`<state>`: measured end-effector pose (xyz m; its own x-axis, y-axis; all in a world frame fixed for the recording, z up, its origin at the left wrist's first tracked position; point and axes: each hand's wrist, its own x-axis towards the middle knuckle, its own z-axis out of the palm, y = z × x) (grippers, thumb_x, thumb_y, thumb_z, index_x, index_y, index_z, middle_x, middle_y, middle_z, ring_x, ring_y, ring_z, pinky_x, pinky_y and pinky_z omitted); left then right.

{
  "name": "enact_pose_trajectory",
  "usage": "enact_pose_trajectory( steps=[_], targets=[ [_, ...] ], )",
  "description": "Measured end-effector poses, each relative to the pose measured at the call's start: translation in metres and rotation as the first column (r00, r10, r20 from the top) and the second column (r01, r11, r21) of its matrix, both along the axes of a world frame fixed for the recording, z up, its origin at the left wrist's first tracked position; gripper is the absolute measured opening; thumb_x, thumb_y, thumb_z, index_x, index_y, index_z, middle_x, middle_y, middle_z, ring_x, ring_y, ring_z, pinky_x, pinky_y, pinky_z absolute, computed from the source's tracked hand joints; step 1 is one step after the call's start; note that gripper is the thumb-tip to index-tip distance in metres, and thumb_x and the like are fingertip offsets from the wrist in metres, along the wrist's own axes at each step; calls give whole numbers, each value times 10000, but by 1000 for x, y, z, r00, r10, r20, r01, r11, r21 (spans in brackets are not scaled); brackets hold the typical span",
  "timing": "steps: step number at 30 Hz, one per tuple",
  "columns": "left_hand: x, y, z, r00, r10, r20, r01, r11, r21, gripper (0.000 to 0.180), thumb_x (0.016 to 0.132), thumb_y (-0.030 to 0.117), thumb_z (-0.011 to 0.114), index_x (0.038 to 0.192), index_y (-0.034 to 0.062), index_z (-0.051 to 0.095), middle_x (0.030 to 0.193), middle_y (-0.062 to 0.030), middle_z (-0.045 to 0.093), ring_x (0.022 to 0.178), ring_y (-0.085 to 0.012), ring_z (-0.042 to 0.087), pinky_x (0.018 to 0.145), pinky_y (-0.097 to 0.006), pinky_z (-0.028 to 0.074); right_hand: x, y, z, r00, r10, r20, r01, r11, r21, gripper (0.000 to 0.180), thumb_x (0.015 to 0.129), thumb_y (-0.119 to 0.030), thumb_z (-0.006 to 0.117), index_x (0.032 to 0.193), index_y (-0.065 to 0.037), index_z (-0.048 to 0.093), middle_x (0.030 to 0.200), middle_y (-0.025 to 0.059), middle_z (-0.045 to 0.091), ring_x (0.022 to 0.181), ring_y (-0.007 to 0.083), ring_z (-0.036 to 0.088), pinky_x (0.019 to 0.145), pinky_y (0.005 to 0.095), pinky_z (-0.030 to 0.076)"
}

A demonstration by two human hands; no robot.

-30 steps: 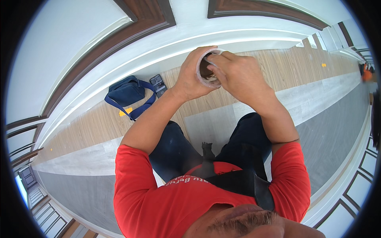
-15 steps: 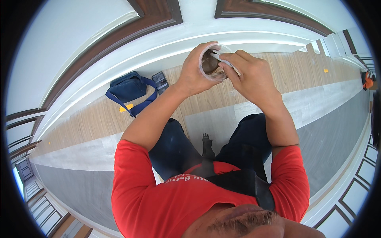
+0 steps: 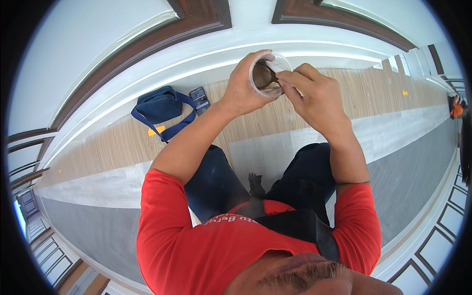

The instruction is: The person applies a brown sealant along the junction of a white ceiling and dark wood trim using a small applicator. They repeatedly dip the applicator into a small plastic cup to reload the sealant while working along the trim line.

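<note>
A clear plastic cup is held out in front of me, tilted so that its mouth faces me. Brown, creamy stuff coats its inside. My left hand wraps round the cup's left side, fingers closed on it. At the cup's right rim, my right hand pinches a small spoon between thumb and fingers. The spoon's lower end reaches into the cup and is smeared brown; most of its handle is hidden by my fingers.
On the wood-look floor, left of my arms, lie a dark blue bag with a strap and a phone-like dark flat object. A white wall with brown panel trim rises ahead. An orange-and-dark item is far right.
The spoon has turned inside the cup: its pale handle showed before, and a brown-smeared part shows now. My right hand has shifted slightly; my left keeps its hold.
</note>
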<state>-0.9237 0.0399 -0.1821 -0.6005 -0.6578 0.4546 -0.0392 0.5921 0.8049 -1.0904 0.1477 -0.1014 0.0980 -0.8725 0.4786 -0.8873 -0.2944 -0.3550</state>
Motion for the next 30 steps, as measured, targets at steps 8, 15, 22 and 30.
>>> enact_pose_trajectory(
  steps=[8, 15, 22, 30],
  targets=[
    [1, -7, -7, 998, 55, -34, -55, 998, 2, 883, 686, 141, 935, 1430, 49, 467, 1297, -97, 615, 1185, -229, 616, 1038, -361, 502, -1, -1, 5, 961, -38, 273, 28, 999, 38, 157, 909, -136, 749, 1060, -96, 759, 847, 59, 713, 673, 185, 681, 573, 289, 508],
    [2, -11, 5, 991, 137, 0, -137, 988, 69, 925, 692, 142, 942, 1452, 46, 422, 1313, -96, 599, 1203, -224, 600, 1057, -361, 492, -32, -20, -11, 550, -243, 799, 30, 962, 272, 217, 954, -199, 745, 1043, -2, 728, 830, 70, 729, 611, 79, 589, 534, 208, 417],
    [3, -10, 12, 987, 115, -116, -99, 986, 131, 925, 691, 90, 940, 1451, 42, 415, 1327, -102, 590, 1232, -224, 591, 1083, -371, 483, -53, -30, -34, -38, -231, 972, -268, 940, 213, 194, 978, -212, 697, 1058, -36, 696, 802, 70, 711, 513, 48, 487, 439, 185, 313],
    [6, -10, 12, 983, 112, -143, -94, 988, 125, 920, 690, 43, 928, 1454, 41, 416, 1335, -108, 588, 1240, -223, 589, 1091, -368, 482, -82, -38, -24, 213, 35, 976, 282, 955, -96, 207, 949, -144, 755, 1087, -4, 690, 820, 59, 707, 577, 47, 517, 496, 190, 363]
  ],
)
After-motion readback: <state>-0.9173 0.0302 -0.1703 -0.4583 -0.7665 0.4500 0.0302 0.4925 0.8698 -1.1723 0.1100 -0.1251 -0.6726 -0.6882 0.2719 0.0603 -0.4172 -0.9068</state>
